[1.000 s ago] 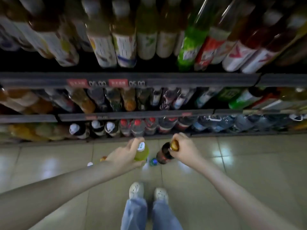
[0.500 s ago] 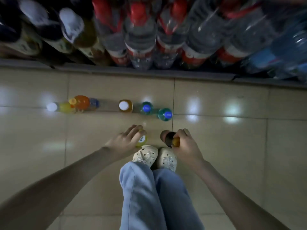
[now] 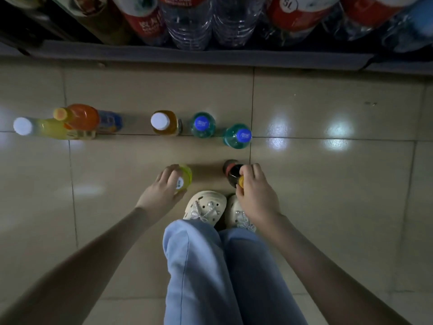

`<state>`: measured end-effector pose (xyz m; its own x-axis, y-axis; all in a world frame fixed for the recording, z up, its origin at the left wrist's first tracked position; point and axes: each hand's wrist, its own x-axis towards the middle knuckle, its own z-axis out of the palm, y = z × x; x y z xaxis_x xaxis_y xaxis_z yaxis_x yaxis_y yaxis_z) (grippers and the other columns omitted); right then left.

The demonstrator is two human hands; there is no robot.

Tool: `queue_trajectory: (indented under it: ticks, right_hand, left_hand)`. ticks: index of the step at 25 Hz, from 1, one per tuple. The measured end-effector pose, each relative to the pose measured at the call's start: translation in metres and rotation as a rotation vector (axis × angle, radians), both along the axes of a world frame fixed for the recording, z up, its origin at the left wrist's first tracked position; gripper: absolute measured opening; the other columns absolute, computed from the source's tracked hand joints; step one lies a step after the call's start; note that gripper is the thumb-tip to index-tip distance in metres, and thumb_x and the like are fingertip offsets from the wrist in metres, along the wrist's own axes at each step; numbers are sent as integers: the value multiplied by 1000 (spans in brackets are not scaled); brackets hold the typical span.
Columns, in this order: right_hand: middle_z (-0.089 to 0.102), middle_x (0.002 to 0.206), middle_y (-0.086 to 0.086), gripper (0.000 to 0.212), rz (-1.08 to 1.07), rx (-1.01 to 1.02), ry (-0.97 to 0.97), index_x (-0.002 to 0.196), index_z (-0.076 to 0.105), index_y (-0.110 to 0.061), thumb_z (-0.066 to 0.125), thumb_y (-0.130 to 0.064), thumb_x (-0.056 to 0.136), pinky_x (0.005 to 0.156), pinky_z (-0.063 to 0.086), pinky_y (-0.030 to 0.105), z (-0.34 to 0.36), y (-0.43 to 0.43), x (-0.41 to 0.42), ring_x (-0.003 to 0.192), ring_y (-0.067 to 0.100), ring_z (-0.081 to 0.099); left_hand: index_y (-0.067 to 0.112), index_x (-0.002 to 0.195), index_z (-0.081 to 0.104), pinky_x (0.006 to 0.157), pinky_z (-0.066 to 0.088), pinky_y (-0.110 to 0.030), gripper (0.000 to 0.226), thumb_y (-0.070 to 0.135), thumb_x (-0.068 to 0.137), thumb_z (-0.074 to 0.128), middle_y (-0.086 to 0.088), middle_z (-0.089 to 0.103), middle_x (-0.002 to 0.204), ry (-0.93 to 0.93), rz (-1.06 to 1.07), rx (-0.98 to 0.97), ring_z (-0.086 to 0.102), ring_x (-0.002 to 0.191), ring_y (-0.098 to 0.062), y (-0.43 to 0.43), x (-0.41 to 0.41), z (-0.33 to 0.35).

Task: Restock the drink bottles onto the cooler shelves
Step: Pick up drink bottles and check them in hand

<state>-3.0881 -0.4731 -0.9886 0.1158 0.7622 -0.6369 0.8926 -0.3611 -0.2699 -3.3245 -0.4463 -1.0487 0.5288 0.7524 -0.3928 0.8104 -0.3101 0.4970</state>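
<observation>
Two bottles low over floor, one per hand, ready for lifting upright: left hand curled over yellow-green bottle; right hand pinching dark bottle at neck; five spare bottles staged near cooler shelf.

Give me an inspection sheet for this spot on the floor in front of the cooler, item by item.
Surface: tiled floor, glossy, with light reflections.
Job's things: five standing in a rough row: yellow bottle, orange bottle, amber bottle, blue-capped bottle, second blue-capped bottle; yellow-green bottle and dark bottle by the feet.
Clutter: nothing seen.
Grips: left hand grips the yellow-green bottle's top; right hand grips the dark bottle at its yellow cap.
Cables: nothing seen.
Surroundings: cooler shelf edge, large water bottles behind it; cream clogs, blue jeans.
</observation>
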Motion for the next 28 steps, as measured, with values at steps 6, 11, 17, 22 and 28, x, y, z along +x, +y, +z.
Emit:
queue_trajectory:
  ticks: [6, 11, 17, 22, 28]
  right_hand:
    - [45, 131, 10, 47, 8, -164, -64, 133, 41, -10, 52, -36, 95, 88, 43, 38, 45, 7, 0, 119, 28, 46]
    - [51, 123, 12, 27, -208, -58, 85, 119, 50, -6, 47, -19, 95, 83, 45, 39, 183, 63, 0, 110, 31, 52]
    - [58, 114, 9, 19, -209, 217, 141, 112, 51, -12, 50, -14, 93, 73, 43, 32, 408, 144, 6, 99, 29, 57]
    - [57, 113, 3, 21, -188, 511, 295, 114, 53, -12, 53, -15, 93, 78, 45, 31, 567, 175, 17, 98, 21, 57]
    - [52, 116, -4, 36, -117, 815, 277, 131, 45, -19, 51, -18, 96, 77, 47, 28, 712, 214, 47, 82, 6, 55]
  left_hand:
    - [3, 134, 44, 109, 28, -39, 55, 16, 85, 65, -16, 42, 142, 161, 21, -184, 41, 130, -33, 13, 26, 65]
    - [16, 130, 48, 95, 43, -35, 39, 22, 91, 56, -5, 56, 124, -22, 100, -376, 55, 110, -26, 69, 57, 217]
    - [19, 121, 53, 85, 45, -25, 30, 27, 92, 54, 3, 63, 107, -100, 118, -188, 60, 98, -16, 143, 64, 466]
    - [24, 124, 50, 94, 46, -26, 39, 39, 90, 59, 7, 59, 117, -179, -36, -111, 56, 107, -8, 198, 72, 652]
    - [21, 128, 50, 89, 43, -18, 35, 34, 96, 50, 6, 57, 123, -348, -23, 357, 54, 110, -7, 247, 88, 800]
